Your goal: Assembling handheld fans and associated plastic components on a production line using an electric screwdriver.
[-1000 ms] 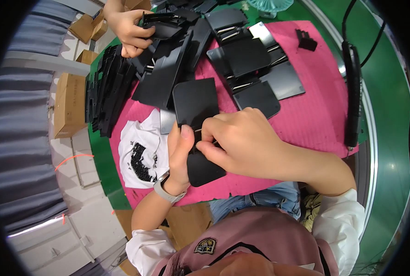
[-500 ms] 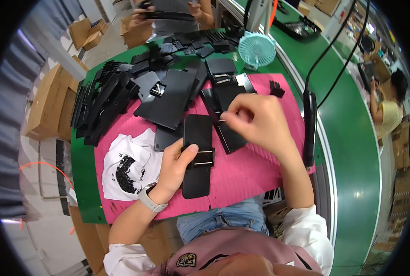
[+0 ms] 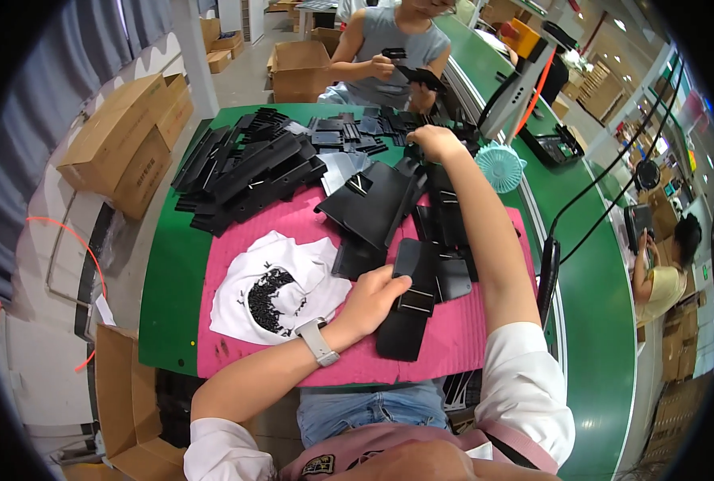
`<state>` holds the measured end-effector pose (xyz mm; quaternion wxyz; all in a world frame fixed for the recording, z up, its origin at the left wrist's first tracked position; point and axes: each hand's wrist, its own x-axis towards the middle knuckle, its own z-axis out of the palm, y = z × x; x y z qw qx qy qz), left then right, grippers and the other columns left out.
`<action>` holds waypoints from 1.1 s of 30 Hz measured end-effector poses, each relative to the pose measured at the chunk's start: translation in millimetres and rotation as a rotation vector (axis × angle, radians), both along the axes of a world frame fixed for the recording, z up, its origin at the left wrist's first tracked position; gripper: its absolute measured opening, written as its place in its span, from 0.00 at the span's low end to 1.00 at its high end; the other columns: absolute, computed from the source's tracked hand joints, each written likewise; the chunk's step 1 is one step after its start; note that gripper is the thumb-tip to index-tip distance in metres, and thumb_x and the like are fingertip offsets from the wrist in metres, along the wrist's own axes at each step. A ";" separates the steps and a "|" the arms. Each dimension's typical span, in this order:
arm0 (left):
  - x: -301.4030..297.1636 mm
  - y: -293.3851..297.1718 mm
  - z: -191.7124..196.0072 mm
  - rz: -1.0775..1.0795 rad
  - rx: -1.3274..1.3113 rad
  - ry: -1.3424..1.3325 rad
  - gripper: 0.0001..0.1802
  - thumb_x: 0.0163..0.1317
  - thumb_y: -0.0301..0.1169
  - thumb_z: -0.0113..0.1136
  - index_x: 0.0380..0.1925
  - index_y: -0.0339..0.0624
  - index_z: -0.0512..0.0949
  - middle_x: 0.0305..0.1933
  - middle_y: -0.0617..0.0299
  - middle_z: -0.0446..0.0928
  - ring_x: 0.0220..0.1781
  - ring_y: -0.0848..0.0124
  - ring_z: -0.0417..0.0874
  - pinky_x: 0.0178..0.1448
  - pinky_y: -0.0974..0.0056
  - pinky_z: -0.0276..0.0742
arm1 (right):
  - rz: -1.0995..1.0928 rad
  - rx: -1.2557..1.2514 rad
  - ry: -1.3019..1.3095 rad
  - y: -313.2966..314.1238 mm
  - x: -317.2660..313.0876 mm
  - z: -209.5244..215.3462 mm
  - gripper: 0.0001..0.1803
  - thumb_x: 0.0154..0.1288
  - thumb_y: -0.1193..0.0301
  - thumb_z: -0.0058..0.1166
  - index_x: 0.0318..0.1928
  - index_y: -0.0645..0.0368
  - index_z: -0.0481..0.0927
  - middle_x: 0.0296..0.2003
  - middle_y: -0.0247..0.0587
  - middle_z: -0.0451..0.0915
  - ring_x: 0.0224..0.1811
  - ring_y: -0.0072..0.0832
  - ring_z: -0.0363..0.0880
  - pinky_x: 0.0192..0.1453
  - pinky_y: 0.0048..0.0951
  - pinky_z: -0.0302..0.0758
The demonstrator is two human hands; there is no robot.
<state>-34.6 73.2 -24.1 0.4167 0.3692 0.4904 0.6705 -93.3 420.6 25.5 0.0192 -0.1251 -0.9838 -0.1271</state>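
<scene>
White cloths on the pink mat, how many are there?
1: the white cloth lies on the pink mat, left of the left hand. Black parts could hide others.

Bright; glare on green bench (image 3: 601,385); edges bowed, corners black

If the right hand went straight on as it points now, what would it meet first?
The right hand would probably meet small black parts first; depth is unclear, it may already touch them.
</scene>
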 end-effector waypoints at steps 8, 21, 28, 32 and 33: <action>-3.6 0.9 2.0 -0.001 -0.014 0.092 0.16 0.64 0.35 0.51 0.27 0.30 0.73 0.21 0.60 0.73 0.26 0.77 0.70 0.32 0.66 0.66 | 0.030 0.147 -0.093 -11.1 -14.6 1.1 0.12 0.45 0.79 0.56 0.35 0.56 0.80 0.34 0.46 0.81 0.41 0.45 0.81 0.44 0.40 0.79; -1.3 -3.6 13.4 -0.067 -0.060 -0.056 0.15 0.65 0.34 0.51 0.28 0.31 0.76 0.26 0.68 0.75 0.30 0.82 0.70 0.35 0.70 0.66 | -0.106 -0.190 -0.042 -6.1 15.6 13.1 0.26 0.36 0.69 0.71 0.40 0.59 0.79 0.39 0.46 0.82 0.45 0.44 0.80 0.49 0.39 0.77; -0.6 -2.4 13.1 -0.059 -0.094 -0.165 0.13 0.66 0.33 0.50 0.34 0.33 0.77 0.31 0.68 0.77 0.34 0.82 0.73 0.39 0.72 0.68 | 0.049 -0.120 0.343 -47.2 44.2 34.6 0.15 0.49 0.77 0.58 0.40 0.57 0.76 0.38 0.47 0.81 0.44 0.45 0.80 0.46 0.41 0.77; 1.7 -2.2 15.3 0.082 -0.025 -0.256 0.12 0.68 0.33 0.48 0.38 0.35 0.76 0.37 0.66 0.77 0.38 0.81 0.75 0.43 0.73 0.70 | 0.152 -0.616 0.933 -118.6 85.6 69.8 0.17 0.56 0.77 0.56 0.48 0.58 0.78 0.35 0.42 0.79 0.34 0.32 0.83 0.33 0.29 0.77; -6.4 -8.3 7.7 0.149 -0.013 -0.266 0.12 0.68 0.33 0.48 0.39 0.36 0.75 0.38 0.66 0.77 0.40 0.81 0.75 0.44 0.74 0.70 | 0.005 -1.026 0.890 -155.1 94.1 77.1 0.15 0.59 0.77 0.55 0.49 0.59 0.78 0.36 0.37 0.79 0.31 0.26 0.83 0.27 0.24 0.75</action>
